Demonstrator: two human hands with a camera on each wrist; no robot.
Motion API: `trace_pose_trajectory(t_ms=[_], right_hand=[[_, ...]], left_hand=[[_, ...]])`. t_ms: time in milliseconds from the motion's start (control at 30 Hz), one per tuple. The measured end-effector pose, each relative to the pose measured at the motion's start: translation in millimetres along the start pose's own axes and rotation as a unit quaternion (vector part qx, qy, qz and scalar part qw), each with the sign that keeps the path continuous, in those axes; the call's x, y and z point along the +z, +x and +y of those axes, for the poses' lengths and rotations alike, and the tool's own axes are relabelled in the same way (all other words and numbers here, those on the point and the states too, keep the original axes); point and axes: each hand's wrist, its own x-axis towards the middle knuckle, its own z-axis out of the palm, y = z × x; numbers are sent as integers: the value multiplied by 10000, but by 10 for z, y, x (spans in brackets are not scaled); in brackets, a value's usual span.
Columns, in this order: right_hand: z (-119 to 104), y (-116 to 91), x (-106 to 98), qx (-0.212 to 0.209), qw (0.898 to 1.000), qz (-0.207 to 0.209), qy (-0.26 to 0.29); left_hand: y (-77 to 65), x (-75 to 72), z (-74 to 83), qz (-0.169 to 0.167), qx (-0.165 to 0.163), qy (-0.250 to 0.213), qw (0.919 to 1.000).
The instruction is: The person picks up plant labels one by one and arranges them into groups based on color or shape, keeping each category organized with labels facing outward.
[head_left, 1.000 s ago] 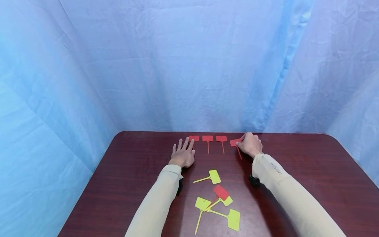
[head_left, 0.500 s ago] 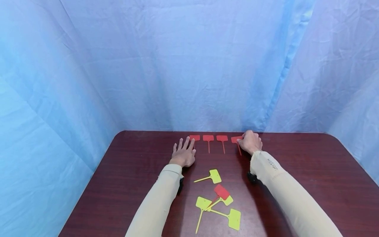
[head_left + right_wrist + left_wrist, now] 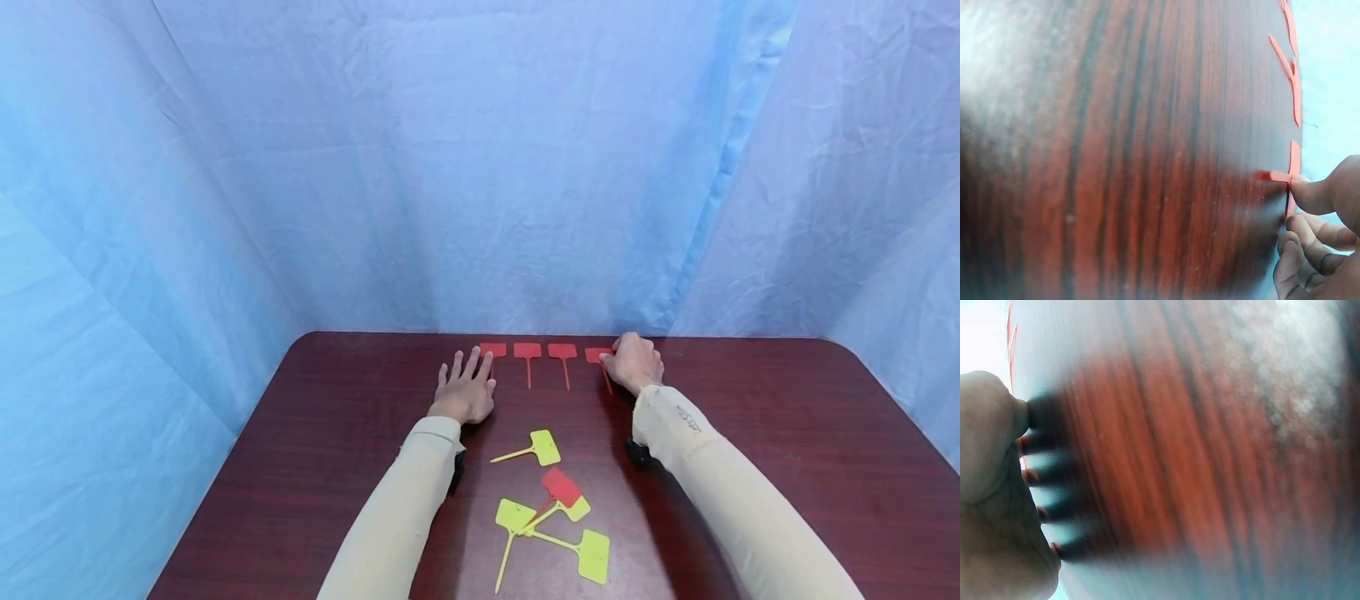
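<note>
At the far edge of the table, my right hand [image 3: 633,363] pinches the right end of a red T-shaped plant label [image 3: 597,355]. In the right wrist view my thumb [image 3: 1315,195] lies on this label [image 3: 1294,157], and its stem points toward the near side. My left hand [image 3: 463,392] lies palm down with its fingers spread; its index finger covers part of the leftmost red label [image 3: 493,348]. Between the hands, two more red labels [image 3: 527,350] lie in line, stems toward me. In the left wrist view only the left hand's edge [image 3: 991,481] and fingertips show.
Nearer me, a loose group holds several yellow plant labels [image 3: 593,556] and one red label [image 3: 561,487] lying over a yellow one. A single yellow label [image 3: 545,447] lies just beyond them. Blue cloth [image 3: 480,167] hangs behind the dark wooden table [image 3: 750,433].
My right hand has shifted the rightmost red label slightly toward the far edge and turned it straighter, closer in line with the others. My left hand has stayed in place.
</note>
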Motion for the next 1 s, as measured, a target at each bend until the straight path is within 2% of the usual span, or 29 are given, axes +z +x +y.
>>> trace_pose_trajectory(t_ms=[167,300,400,533,600,733,1000], right_hand=[[59,-18,-18,-265,9994,-74,232],[123,-41,-45,-998,9940,-387,238],[177,-57,-84,-1738,9817,-776,31],[235,-94,-157,-2361,9630,-1282,-235],[249,-120,-190,-2467,9566,-1505,-378],[256,-157,-223,-2495,9508,-1724,-630],[239,-150,-201,-2412,9514,-1732,-811]], left_hand=[[-2,13,11,4,8,-16,10000],[0,15,12,-4,25,-24,10000],[9,17,-2,2,42,-14,10000],[13,21,-18,9,53,-19,10000],[7,19,-22,2,50,-40,10000],[9,22,-32,-70,13,-114,9999],[16,36,-38,-59,-24,-140,9999]])
